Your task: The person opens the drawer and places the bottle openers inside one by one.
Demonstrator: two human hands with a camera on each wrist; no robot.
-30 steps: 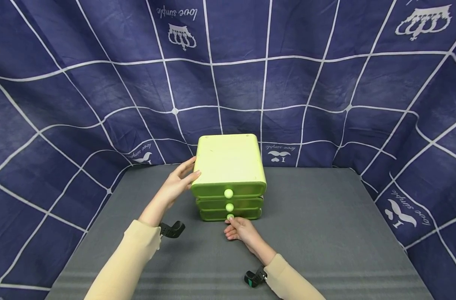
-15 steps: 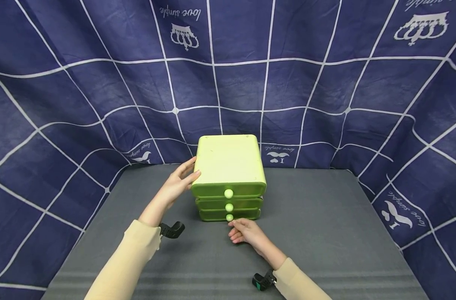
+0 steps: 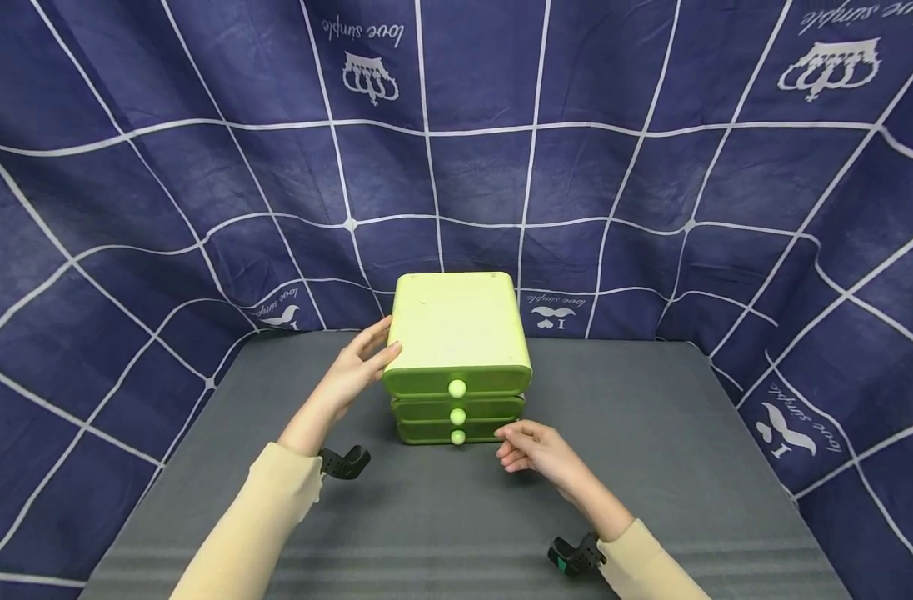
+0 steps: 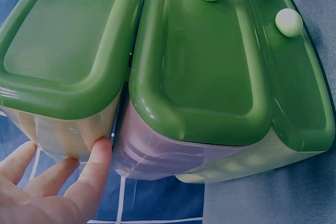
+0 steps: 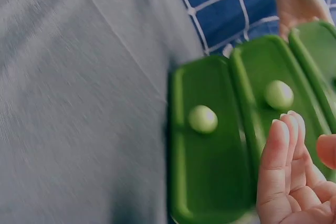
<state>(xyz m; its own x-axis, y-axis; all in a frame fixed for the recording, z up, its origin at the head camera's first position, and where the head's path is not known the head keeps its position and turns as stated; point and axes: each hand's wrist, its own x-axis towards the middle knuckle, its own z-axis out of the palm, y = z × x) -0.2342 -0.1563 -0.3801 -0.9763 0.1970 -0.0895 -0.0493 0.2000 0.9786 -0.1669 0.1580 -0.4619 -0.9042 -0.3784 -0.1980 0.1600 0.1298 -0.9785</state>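
Observation:
A small green drawer cabinet with a pale top stands on the table, its three drawers stacked and each fitted with a round knob. My left hand rests against the cabinet's left side, thumb at the top edge. In the left wrist view its fingers touch the side of the top drawer. My right hand is in front of the cabinet's lower right corner, holding nothing, with its fingers loosely bent. In the right wrist view the bottom drawer knob stands apart from that hand.
A grey cloth covers the table. Behind it and at both sides hangs a blue curtain with white grid lines. Black bands are worn at both wrists.
My right hand has let go of the bottom drawer's knob and moved right, away from it. The left hand stays against the cabinet.

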